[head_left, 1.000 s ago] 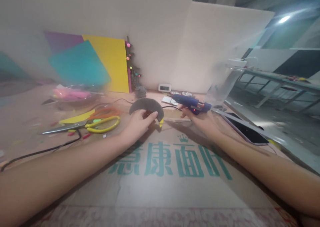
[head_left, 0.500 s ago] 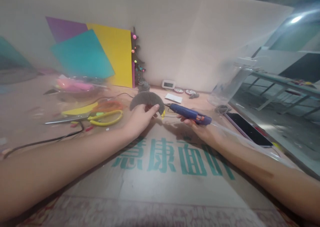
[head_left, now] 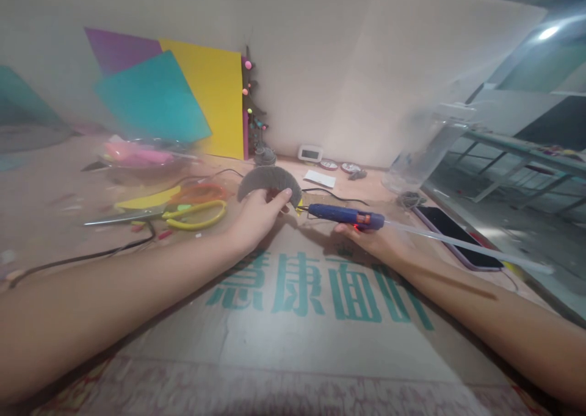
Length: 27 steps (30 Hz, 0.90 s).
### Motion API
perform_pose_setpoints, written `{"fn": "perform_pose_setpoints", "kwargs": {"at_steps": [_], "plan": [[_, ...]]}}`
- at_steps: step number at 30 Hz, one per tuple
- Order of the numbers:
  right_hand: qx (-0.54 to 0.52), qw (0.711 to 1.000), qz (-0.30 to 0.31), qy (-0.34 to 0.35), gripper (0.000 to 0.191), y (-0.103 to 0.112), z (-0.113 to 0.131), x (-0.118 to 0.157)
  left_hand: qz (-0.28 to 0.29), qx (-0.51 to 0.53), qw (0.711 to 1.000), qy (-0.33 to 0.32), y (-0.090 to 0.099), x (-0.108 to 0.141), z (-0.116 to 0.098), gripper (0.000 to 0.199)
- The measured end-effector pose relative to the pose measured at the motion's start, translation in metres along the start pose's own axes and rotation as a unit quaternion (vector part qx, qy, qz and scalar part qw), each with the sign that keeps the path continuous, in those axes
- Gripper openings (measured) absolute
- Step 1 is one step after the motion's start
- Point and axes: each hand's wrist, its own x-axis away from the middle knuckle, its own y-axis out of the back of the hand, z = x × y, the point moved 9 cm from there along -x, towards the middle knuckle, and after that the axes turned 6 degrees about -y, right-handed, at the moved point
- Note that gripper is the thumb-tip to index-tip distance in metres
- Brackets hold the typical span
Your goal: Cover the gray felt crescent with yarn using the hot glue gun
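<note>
My left hand [head_left: 262, 213] is closed on a curved grey, yarn-wrapped piece [head_left: 268, 179], thumb over its lower edge. A small yellow bit [head_left: 300, 207] shows at the piece's right end. In my right hand [head_left: 366, 236] is a blue hot glue gun [head_left: 341, 215], its nozzle pointing left, close to that yellow bit; whether they touch I cannot tell. A long clear glue stick [head_left: 467, 243] runs out of the gun's back end, and a small red light glows near my fingers. My right fingers are partly hidden under the gun.
Yellow-handled scissors [head_left: 195, 216] and a black cord [head_left: 86, 255] lie at left, near a clear bowl [head_left: 151, 160] of pink pieces. A phone [head_left: 458, 236] and a clear jug [head_left: 414, 154] are at right. A small clock [head_left: 310, 153] and a decorated little tree [head_left: 257, 123] stand by the wall.
The glue gun has tilted toward level and its nozzle has come down nearer the yellow bit. The glue stick's back end has risen. My left hand stays nearly in place.
</note>
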Motion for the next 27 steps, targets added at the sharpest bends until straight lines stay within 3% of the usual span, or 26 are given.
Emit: {"fn": "perform_pose_setpoints", "kwargs": {"at_steps": [9,22,27], "plan": [[0.045,0.999,0.017,-0.009,0.029,-0.0029,-0.0037,-0.0002,0.010,-0.006,1.000,0.005,-0.0006,0.0019,-0.0027,0.048],[0.022,1.000,0.016,0.009,0.030,-0.0022,0.0040,-0.0005,0.012,-0.002,1.000,-0.002,-0.0016,0.0008,-0.0022,0.047],[0.049,0.999,-0.010,-0.011,0.030,0.0004,-0.0007,-0.0008,0.012,-0.005,1.000,-0.005,-0.0015,0.0017,-0.0040,0.045]]}}
